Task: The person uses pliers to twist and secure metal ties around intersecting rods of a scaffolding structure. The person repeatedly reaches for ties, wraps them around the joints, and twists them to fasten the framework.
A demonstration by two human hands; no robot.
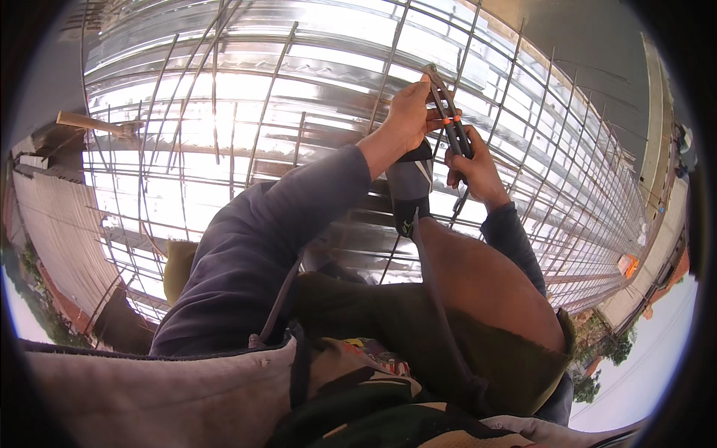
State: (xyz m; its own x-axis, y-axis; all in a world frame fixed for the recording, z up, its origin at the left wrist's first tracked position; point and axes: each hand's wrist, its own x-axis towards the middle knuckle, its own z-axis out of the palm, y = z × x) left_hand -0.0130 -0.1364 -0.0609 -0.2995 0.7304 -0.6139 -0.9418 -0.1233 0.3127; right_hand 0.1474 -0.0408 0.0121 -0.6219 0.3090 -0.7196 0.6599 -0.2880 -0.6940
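My right hand (pixel 476 170) is closed around the dark handles of a pair of pincers (pixel 450 112) with orange bands. The metal jaws point up and away from me, over the steel bars. Close beside the jaws is my left hand (pixel 409 112), its thumb and forefinger drawn together near the tip and other fingers passing behind the tool. Whatever it may pinch is too small to make out. Crossed reinforcing bars (pixel 388 56) spread out beneath both hands. My shod foot (pixel 409 187) rests just below the hands, with the bent knee to the right.
Shiny ribbed metal sheeting (pixel 328 89) lies under the bar grid, glaring at left. A wooden-handled hammer (pixel 89 122) is at the far left, near upright bar ends. A concrete ledge (pixel 657 149) runs along the right, with an orange object (pixel 627 265) near it.
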